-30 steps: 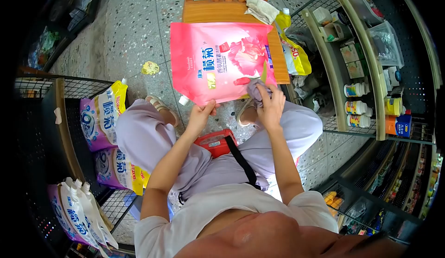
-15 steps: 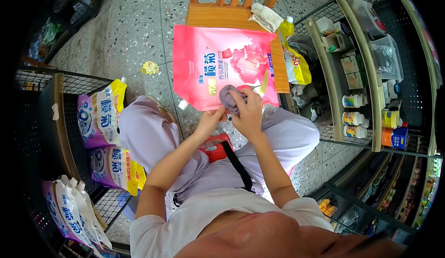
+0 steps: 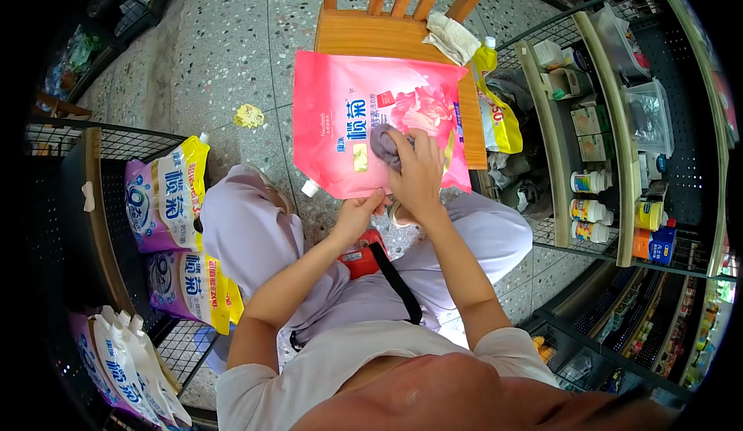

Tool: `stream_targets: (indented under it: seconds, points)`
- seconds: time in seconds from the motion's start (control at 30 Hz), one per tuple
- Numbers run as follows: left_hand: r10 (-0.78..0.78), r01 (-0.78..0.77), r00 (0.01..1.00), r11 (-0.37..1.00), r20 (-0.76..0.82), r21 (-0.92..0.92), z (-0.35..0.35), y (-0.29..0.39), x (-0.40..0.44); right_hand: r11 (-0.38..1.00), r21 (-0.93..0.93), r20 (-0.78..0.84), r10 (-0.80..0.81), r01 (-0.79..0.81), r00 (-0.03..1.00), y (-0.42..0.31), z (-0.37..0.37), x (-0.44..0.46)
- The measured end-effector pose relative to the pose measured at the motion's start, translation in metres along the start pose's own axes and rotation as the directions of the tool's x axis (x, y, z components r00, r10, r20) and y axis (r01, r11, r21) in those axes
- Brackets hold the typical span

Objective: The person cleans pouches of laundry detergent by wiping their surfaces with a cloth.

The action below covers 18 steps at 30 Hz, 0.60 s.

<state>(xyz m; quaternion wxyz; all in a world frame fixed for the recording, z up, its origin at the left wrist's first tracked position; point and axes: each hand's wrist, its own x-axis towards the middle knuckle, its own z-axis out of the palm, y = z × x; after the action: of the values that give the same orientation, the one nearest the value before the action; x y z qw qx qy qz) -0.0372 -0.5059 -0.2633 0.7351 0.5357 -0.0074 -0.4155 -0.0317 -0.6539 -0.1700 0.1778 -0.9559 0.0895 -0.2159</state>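
A large pink laundry detergent pouch [image 3: 329, 125] with a flower print lies flat on the wooden chair's seat, its white spout cap [image 3: 310, 188] at the near left corner. My right hand [image 3: 419, 174] is closed around a bunched grey-purple cloth [image 3: 384, 145] and rests it against the pouch's front, beside a small gold patch. At the pouch's near edge, the fingers of my left hand [image 3: 361, 216] are pinched together on that edge. Part of the cloth is hidden under my right fingers.
The wooden chair [image 3: 364, 32] stands ahead, a pale folded cloth [image 3: 451, 38] on its right edge. A yellow pouch [image 3: 501, 118] is beside it. Purple-and-yellow detergent pouches [image 3: 166, 195] fill the left rack; shelves with white bottles [image 3: 588, 210] stand right. A red object [image 3: 362, 257] lies between my legs.
My right hand has brought the cloth down onto the pouch. My left hand has parted from the cloth and sits at the pouch's near edge. The view has shifted slightly.
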Motion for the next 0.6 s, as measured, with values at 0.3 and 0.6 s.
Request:
stream_targets:
  seconds: [0.3, 0.6]
  points:
    - [-0.037, 0.036, 0.999, 0.999, 0.032, 0.034, -0.002, 0.002, -0.001, 0.993, -0.107, 0.049, -0.04, 0.045, 0.998, 0.016, 0.024, 0.069]
    - [-0.008, 0.006, 0.997, 1.0, 0.08, 0.023, -0.002, 0.004, -0.001, 0.982, -0.188, 0.222, 0.059, -0.017, 0.973, 0.045, 0.055, 0.127]
